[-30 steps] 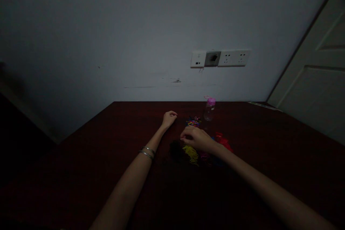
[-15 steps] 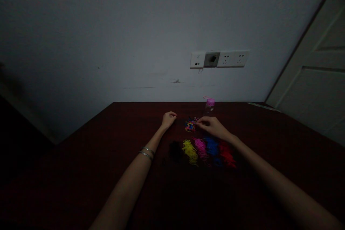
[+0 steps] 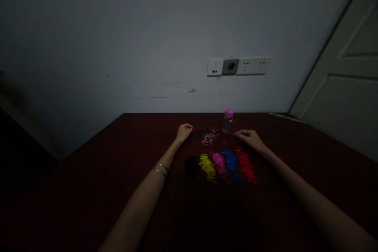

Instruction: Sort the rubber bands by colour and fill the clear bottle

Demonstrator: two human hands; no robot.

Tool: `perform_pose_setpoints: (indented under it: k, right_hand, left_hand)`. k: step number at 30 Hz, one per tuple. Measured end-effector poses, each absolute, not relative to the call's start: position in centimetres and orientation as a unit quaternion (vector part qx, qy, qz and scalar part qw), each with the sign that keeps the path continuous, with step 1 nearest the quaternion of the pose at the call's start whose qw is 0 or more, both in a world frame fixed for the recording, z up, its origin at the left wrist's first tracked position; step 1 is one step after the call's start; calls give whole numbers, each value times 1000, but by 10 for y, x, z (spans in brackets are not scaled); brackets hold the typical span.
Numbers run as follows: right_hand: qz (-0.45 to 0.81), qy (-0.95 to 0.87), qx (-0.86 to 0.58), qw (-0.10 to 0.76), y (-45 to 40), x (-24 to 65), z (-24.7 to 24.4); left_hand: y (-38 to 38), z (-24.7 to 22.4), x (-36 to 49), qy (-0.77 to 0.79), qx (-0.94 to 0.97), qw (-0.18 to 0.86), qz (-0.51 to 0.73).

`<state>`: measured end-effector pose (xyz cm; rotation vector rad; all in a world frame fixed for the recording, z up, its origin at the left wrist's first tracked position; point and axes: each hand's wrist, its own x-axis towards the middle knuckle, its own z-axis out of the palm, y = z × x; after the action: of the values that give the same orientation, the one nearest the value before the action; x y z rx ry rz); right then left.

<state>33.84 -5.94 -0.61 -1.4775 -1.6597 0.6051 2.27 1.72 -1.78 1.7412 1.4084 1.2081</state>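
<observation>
A small mixed pile of colourful bands [image 3: 210, 137] lies on the dark table. Nearer to me are sorted heaps: black [image 3: 191, 166], yellow [image 3: 207, 167], pink [image 3: 219, 163], blue [image 3: 230, 160] and red [image 3: 247, 166]. My left hand [image 3: 185, 132] rests left of the mixed pile with its fingers curled; whatever they may hold is hidden. Above the red heap and right of the mixed pile, my right hand [image 3: 249, 138] has thumb and fingertips pinched together, on something too small to make out.
A clear bottle with a pink cap [image 3: 228, 122] stands behind the heaps, close to my right fingertips. The table [image 3: 118, 145] meets a pale wall with a row of sockets [image 3: 239, 66]. A white door [image 3: 351, 75] is at the right.
My right hand has moved right, away from the mixed pile, uncovering the bottle's lower part and the top of the red heap. My left hand has stayed in place.
</observation>
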Motion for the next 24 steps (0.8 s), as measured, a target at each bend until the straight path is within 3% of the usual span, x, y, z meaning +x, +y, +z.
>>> perform_pose_setpoints:
  k: [8, 16, 24]
  right_hand:
    - [222, -655, -596, 408, -60, 337, -8]
    - [229, -658, -590, 408, -59, 335, -9]
    - [218, -669, -588, 399, -59, 335, -9]
  left_hand:
    - [12, -5, 26, 506, 626, 381, 455]
    - [-7, 27, 39, 420, 742, 417, 314]
    - [-15, 25, 48, 395, 774, 433, 240]
